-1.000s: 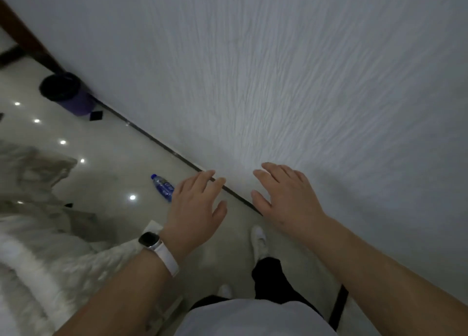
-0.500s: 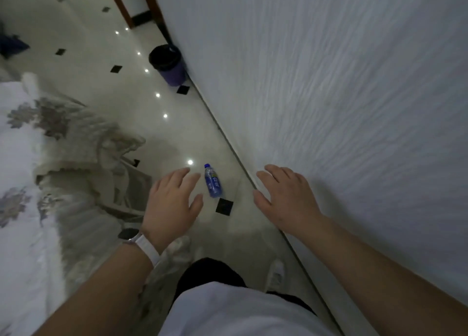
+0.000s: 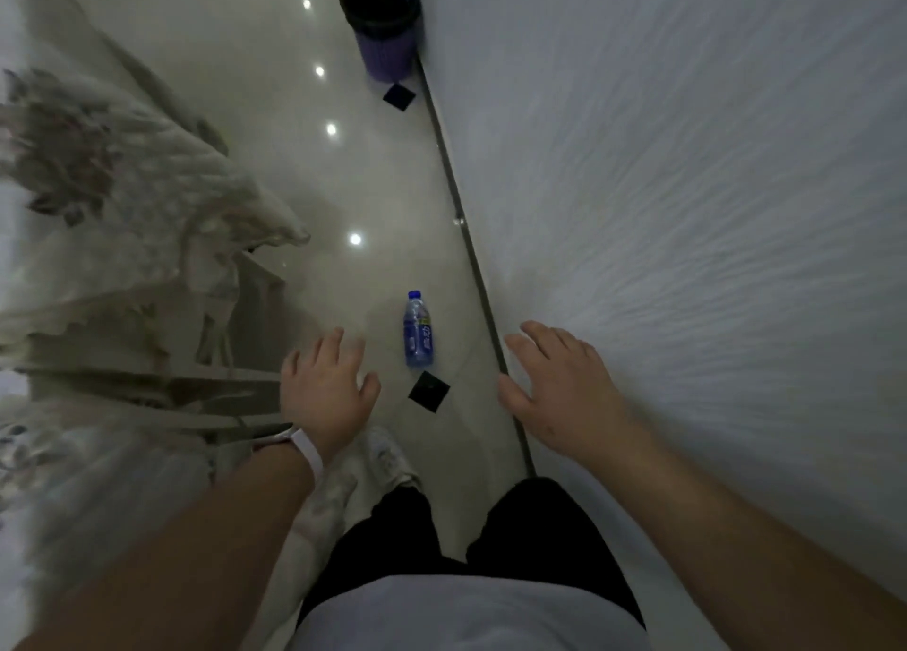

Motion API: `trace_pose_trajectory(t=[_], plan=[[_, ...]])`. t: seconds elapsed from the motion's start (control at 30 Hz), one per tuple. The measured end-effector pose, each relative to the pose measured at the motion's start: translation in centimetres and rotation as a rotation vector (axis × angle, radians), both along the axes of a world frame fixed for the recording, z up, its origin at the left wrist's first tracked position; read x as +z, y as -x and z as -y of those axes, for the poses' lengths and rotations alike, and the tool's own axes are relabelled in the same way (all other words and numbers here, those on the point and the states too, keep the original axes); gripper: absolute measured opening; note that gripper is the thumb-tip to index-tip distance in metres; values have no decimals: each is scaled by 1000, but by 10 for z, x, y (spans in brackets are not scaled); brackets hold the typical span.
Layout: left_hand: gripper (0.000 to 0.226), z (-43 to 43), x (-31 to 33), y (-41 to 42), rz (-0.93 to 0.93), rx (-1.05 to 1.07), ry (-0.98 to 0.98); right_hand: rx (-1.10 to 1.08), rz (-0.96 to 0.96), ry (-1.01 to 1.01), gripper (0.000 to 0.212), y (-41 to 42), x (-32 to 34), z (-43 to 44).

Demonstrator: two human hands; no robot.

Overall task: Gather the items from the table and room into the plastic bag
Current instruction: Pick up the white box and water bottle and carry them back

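Note:
A small plastic bottle (image 3: 417,329) with a blue cap and blue label lies on the glossy pale floor, cap pointing away from me. My left hand (image 3: 329,389), with a white watch band at the wrist, hovers open just left of the bottle and holds nothing. My right hand (image 3: 559,389) hovers open to the bottle's right, in front of the white wall, also holding nothing. No plastic bag is in view.
A purple bin with a black liner (image 3: 385,24) stands by the wall farther ahead. A white textured wall (image 3: 687,184) fills the right side. A bed with a floral ruffled cover (image 3: 113,238) fills the left. Between them runs a narrow strip of floor with black diamond tiles (image 3: 428,391).
The view has swung left along the wall, so the bottle now lies straight ahead between my hands and closer. Both hands stay open and spread.

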State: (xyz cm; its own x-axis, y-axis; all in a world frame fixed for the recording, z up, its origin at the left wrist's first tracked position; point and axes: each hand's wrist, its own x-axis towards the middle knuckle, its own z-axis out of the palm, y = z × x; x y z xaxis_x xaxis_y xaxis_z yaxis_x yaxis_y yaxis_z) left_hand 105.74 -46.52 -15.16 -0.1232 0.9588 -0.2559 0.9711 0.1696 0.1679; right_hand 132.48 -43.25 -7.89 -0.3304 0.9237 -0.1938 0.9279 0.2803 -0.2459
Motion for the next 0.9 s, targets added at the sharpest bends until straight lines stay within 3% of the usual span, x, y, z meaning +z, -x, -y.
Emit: trace_pose_trajectory(t=[0.2, 0.53, 0.7, 0.8, 0.9], plan=[[55, -21, -88, 39, 46, 149, 100, 50, -33, 88, 52, 42, -90, -73], [53, -41, -303, 52, 133, 418, 175, 236, -76, 250, 53, 99, -359, -150], [51, -34, -409, 54, 170, 526, 191, 350, 55, 361, 56, 106, -483, -160], [56, -19, -471, 58, 205, 614, 269, 317, 78, 409, 60, 111, -546, -159], [52, -1, -524, 58, 236, 699, 324, 150, 48, 477, 61, 118, -598, -154]])
